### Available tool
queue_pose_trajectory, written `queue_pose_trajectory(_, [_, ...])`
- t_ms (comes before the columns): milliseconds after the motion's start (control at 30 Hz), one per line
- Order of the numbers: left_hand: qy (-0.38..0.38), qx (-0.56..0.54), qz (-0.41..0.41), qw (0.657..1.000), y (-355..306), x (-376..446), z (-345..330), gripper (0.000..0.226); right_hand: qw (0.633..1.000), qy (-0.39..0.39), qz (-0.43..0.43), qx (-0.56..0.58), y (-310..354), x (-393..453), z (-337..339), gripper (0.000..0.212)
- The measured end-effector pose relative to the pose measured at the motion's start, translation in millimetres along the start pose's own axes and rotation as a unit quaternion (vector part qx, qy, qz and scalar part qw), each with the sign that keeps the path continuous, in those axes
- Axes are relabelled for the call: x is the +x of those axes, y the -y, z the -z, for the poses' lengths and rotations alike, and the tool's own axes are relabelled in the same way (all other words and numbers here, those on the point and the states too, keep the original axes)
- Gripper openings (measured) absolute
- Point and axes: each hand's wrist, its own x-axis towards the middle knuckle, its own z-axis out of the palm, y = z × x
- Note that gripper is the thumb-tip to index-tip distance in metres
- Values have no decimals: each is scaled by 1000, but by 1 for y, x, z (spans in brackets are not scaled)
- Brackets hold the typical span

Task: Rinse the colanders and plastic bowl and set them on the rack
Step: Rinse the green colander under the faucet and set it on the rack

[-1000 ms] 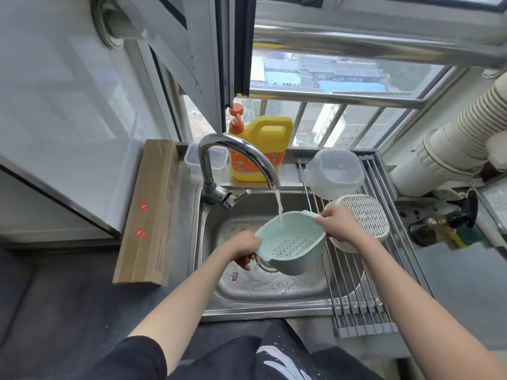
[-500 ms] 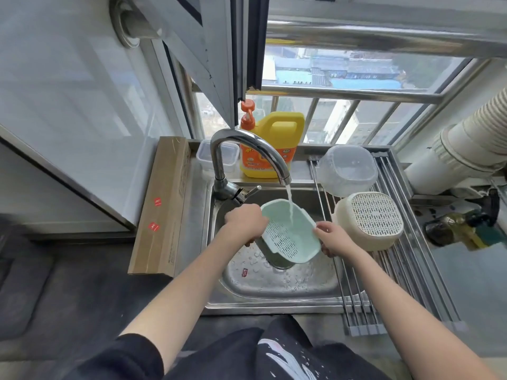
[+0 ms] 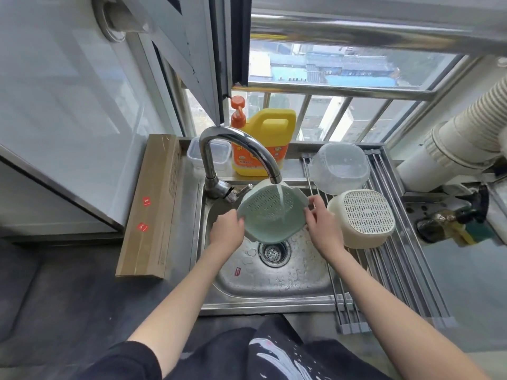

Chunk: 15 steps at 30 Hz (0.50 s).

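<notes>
A pale green colander [image 3: 267, 212] is tilted under the running faucet [image 3: 241, 149], its open side facing me, with water falling into it. My left hand [image 3: 226, 229] grips its left rim and my right hand [image 3: 323, 226] holds its right rim, above the steel sink [image 3: 274, 278]. On the roll-up rack [image 3: 395, 264] at the right, a cream colander [image 3: 362, 218] lies upside down. Behind it a clear plastic bowl [image 3: 340, 167] also rests upside down.
A yellow detergent jug [image 3: 263, 141] and a small clear box [image 3: 208, 156] stand behind the faucet. A long cardboard box [image 3: 153, 207] lies left of the sink. A white duct [image 3: 461, 144] and a dark bottle [image 3: 450, 218] sit at the right.
The green colander has been turned and raised closer under the spout, its inside now facing me. Both hands shifted along its rim; the view moved nearer the sink.
</notes>
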Motion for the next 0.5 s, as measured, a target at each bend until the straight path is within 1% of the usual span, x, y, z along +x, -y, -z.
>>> queue_pose_trajectory(67, [64, -90, 36, 993, 6, 7, -7, 26, 997, -32, 58, -36, 6, -1, 6, 20])
queue_pose_trajectory(100, [99, -138, 59, 984, 8, 10, -10, 23, 993, -43, 90, -55, 9, -1, 8, 25])
queue_pose_trajectory(167, [154, -228, 105, 956, 8, 11, -16, 20, 984, -56, 145, -85, 14, -2, 13, 31])
queue_pose_trajectory(200, [169, -266, 120, 941, 6, 12, -19, 20, 979, -63, 169, -94, 17, -3, 14, 33])
queue_pose_trajectory(300, [183, -380, 147, 895, -4, 14, -28, 18, 960, -94, 236, -116, 26, -4, 19, 30])
queue_pose_trajectory(367, [191, -442, 155, 863, -13, 17, -32, 21, 944, -120, 272, -143, 31, -2, 24, 29])
queue_pose_trajectory(433, [200, -484, 159, 837, -22, 21, -36, 24, 935, -132, 286, -164, 32, 0, 30, 28])
queue_pose_trajectory(500, [205, -508, 163, 821, -31, 22, -40, 23, 938, -135, 276, -161, 31, 3, 37, 26])
